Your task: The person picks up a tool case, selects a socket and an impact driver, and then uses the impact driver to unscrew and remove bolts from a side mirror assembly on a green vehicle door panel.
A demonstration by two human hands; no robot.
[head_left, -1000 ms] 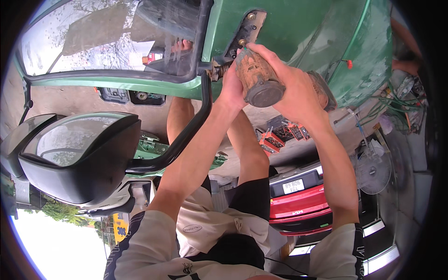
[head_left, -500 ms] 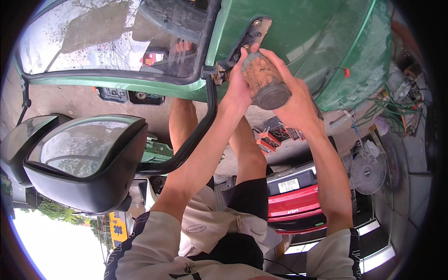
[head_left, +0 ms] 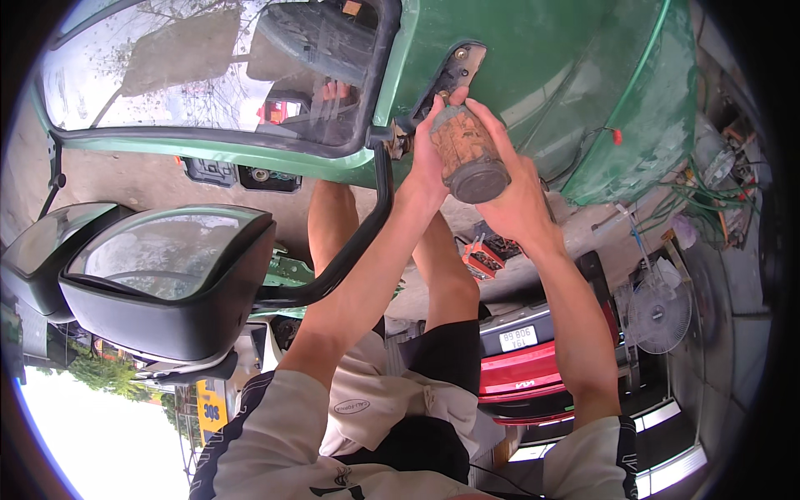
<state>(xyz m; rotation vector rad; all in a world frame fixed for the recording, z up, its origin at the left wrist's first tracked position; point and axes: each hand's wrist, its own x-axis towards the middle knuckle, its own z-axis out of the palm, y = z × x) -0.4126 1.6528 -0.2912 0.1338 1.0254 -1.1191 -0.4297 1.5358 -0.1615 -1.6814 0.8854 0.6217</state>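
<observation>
A worn power tool (head_left: pixel 468 150), which looks like an impact wrench, has a scuffed orange body and a round dark rear cap. My right hand (head_left: pixel 521 196) wraps round its right side; the grip is hidden behind the body. Against the left side and front end, my left hand (head_left: pixel 429 154) is closed, its thumb near the nose. The nose meets a dark mirror bracket (head_left: pixel 450 73) on a green vehicle panel (head_left: pixel 542 75). One bolt head shows at the bracket's upper end. My fingers hide the contact point.
From the bracket a black bent mirror arm (head_left: pixel 371 225) passes by my left forearm to a large black side mirror (head_left: pixel 167 283). A windshield (head_left: pixel 208 71) lies at upper left. On the floor are an open tool case (head_left: pixel 271 177) and orange-red items (head_left: pixel 483 258); beyond stand a red car (head_left: pixel 521 367) and a fan (head_left: pixel 660 317).
The view has shifted slightly, with the mirrors and bracket sitting a little farther right. Both hands stay on the tool at the bracket, and the right hand sits slightly lower.
</observation>
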